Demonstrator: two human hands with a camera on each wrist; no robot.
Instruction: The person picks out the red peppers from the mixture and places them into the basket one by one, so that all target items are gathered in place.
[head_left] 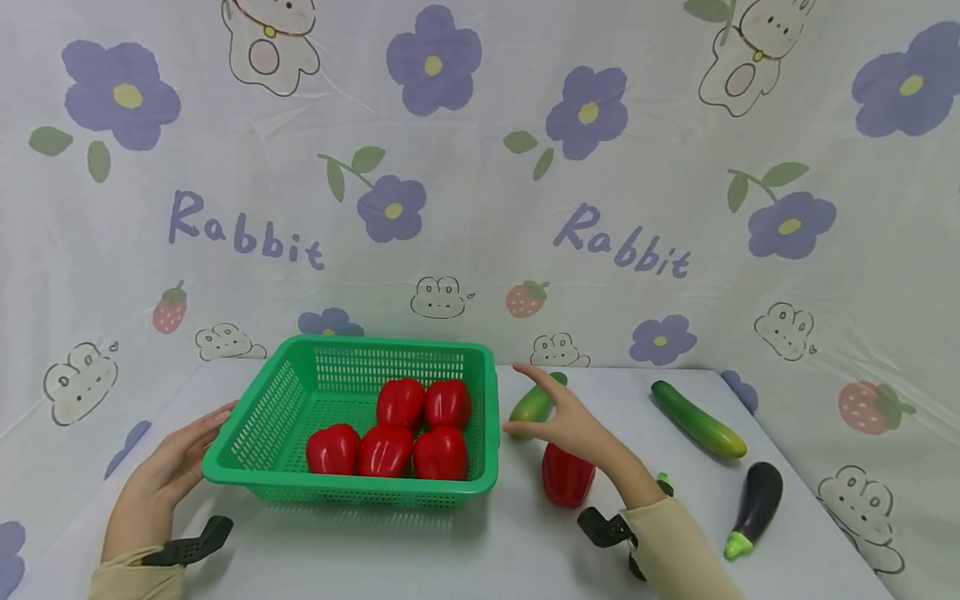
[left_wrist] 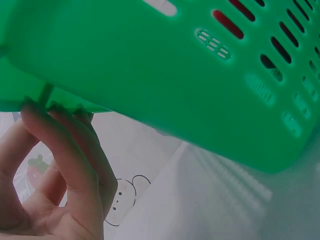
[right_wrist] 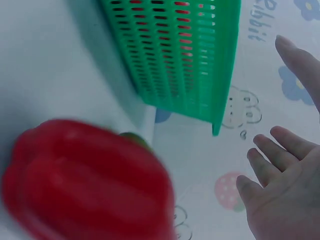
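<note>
A green slotted basket [head_left: 264, 415] stands on the white table and holds several red bell peppers [head_left: 401, 402]. My left hand [head_left: 182, 454] lies against its left rim with straight fingers; in the left wrist view the fingertips [left_wrist: 55, 112] touch the underside of the basket [left_wrist: 150, 75] rim. My right hand [head_left: 558, 417] hovers open, fingers spread, just right of the basket. Below it lies one loose red pepper [head_left: 567, 479], and a small green cucumber [head_left: 531, 404] is behind it. The right wrist view shows that pepper [right_wrist: 90, 180], the basket wall [right_wrist: 185, 55] and the empty palm [right_wrist: 285, 200].
A longer cucumber [head_left: 697, 418] and a dark eggplant [head_left: 756, 504] lie on the right side of the table. A printed cloth backdrop [head_left: 480, 167] rises right behind the table. The table's right edge runs close past the eggplant.
</note>
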